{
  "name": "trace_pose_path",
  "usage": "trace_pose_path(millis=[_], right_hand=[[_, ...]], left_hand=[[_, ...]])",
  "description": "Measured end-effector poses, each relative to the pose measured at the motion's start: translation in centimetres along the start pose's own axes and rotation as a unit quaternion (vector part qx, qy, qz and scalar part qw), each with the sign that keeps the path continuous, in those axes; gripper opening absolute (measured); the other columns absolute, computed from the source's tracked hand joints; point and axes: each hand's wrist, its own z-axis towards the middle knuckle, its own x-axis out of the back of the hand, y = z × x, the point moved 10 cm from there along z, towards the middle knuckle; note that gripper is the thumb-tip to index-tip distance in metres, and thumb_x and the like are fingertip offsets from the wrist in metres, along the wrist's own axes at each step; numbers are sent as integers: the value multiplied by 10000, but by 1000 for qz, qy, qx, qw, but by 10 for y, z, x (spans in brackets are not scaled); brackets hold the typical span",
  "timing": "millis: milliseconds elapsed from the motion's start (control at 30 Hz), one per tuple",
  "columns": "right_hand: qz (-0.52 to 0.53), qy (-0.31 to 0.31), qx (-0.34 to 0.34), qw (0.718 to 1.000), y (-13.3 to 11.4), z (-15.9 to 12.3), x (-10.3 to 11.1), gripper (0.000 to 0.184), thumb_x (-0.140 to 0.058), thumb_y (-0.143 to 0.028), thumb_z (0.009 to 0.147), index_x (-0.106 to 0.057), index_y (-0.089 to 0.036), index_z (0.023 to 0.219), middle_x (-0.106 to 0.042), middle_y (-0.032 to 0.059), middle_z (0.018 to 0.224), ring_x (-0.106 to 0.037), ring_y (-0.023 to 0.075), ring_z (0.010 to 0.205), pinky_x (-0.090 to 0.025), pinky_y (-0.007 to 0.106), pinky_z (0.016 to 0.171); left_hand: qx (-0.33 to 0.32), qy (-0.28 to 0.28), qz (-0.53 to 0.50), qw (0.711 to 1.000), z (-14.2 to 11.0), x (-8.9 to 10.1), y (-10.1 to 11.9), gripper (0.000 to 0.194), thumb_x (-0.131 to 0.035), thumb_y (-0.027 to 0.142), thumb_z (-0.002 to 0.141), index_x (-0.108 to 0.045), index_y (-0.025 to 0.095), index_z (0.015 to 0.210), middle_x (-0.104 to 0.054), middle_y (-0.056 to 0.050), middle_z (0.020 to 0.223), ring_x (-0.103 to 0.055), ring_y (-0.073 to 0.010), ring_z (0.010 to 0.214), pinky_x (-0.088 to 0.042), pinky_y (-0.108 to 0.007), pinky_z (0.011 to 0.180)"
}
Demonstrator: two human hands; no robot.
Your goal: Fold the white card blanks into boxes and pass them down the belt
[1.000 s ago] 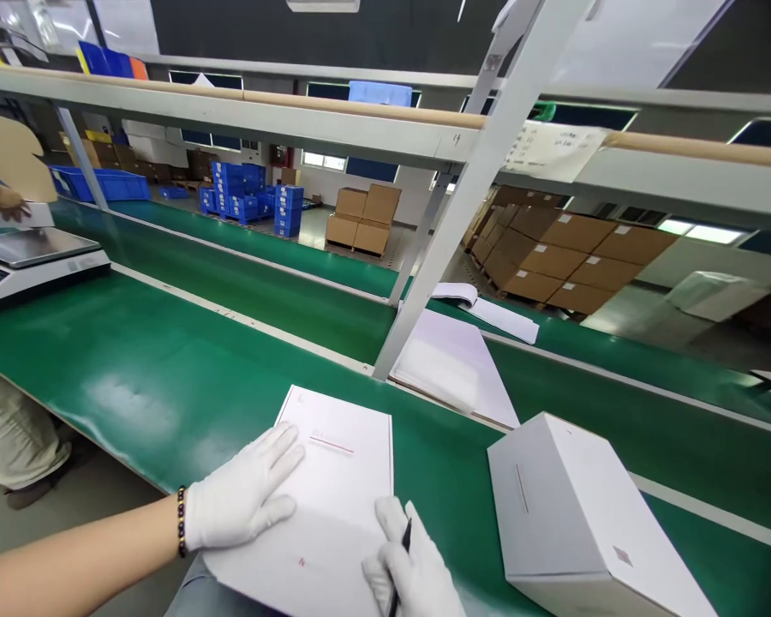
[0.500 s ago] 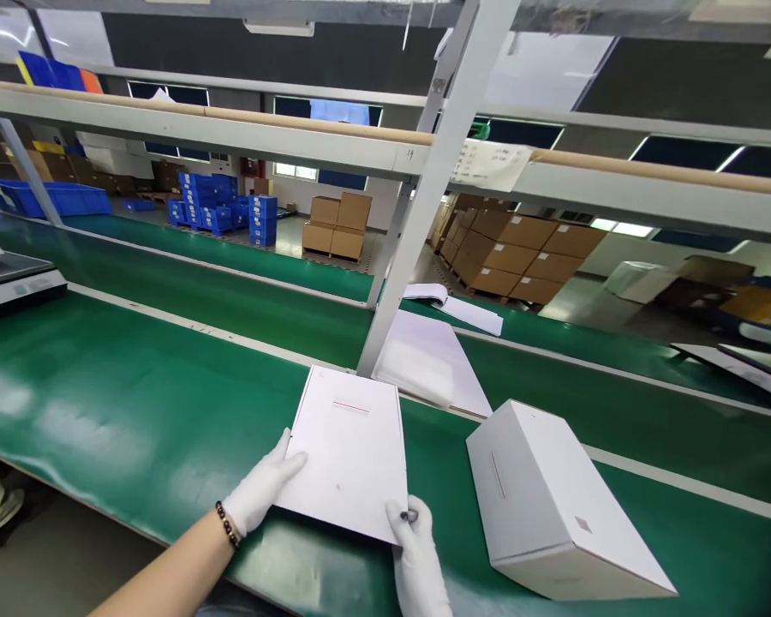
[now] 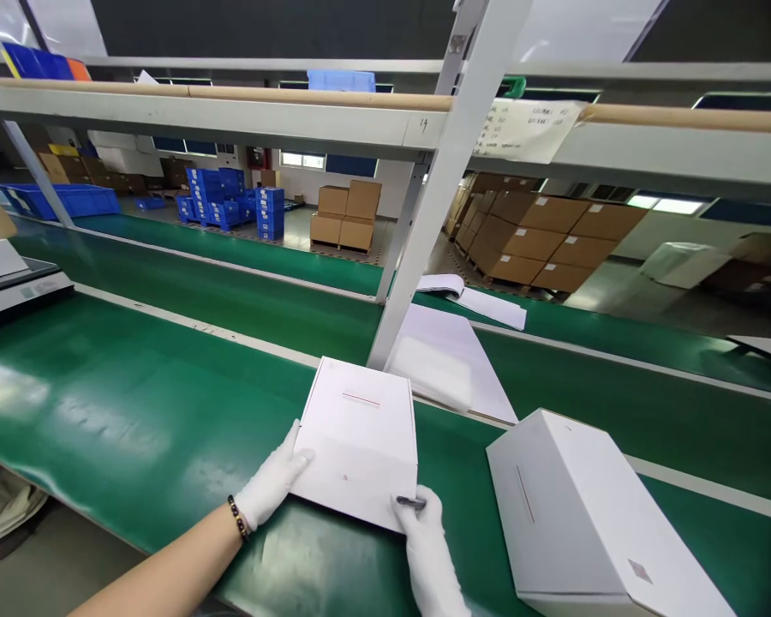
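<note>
A flat white box [image 3: 360, 441] with a thin red line on its top lies tilted over the green bench, held between my two gloved hands. My left hand [image 3: 275, 478] is closed on its left edge, thumb on top and the other fingers hidden beneath. At its lower right corner, my right hand [image 3: 424, 523] pinches a short dark pen-like tool [image 3: 411, 503], with the thumb close against the box. To the right stands a larger white box [image 3: 578, 514] with a red line on one face and a small label on another.
A slanted metal post [image 3: 424, 206] rises behind the box, beside a white sheet with a translucent packet [image 3: 433, 373]. Farther back, papers [image 3: 488, 307] lie on the green surface [image 3: 167, 360]. At far left, part of another person's hand rests on a white box over a flat device [image 3: 22, 291].
The view has shifted, so most things sit differently in frame. The right hand has turned slightly, showing more of the dark tool. Another person's hand has come into view at far left.
</note>
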Motion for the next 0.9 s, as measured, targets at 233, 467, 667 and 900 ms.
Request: trace_pose_path(millis=[233,467,667,900], right_hand=[[-114,-101,65,986,-32,44,-12,362,-570,-459,734,-539,-214,999,-677,85,958,-639,266,900,-487,362,795],[-217,-84,171,957,-36,72,-10,485,-654,-307,686,-560,-200,1149,-603,85,995,-600,266,894,-464,372,787],[58,-28,100,993,-55,85,-1,388,-679,-452,608,-500,-228,869,-592,10,815,-562,202,770,-462,346,737],[158,27,115,980,-79,47,12,376,-626,-521,681,-382,-243,748,-590,18,820,-568,193,828,-478,336,776]], left_hand=[[-108,-41,348,930,36,0,31,516,-391,365,943,-360,266,1448,-442,-60,1484,-393,-236,1368,-91,-496,1188],[-129,-32,389,912,67,20,31,472,-657,384,802,-617,198,1234,-611,-116,1311,-405,-317,1350,-121,-478,1184],[-99,-70,56,991,87,8,57,686,-573,535,840,-428,229,1436,-409,-55,1503,-293,-292,1425,-230,-425,1172],[-96,-11,69,993,40,2,55,851,-432,575,906,-57,155,1545,-164,-70,1593,-151,-272,1465,-79,-399,1211]])
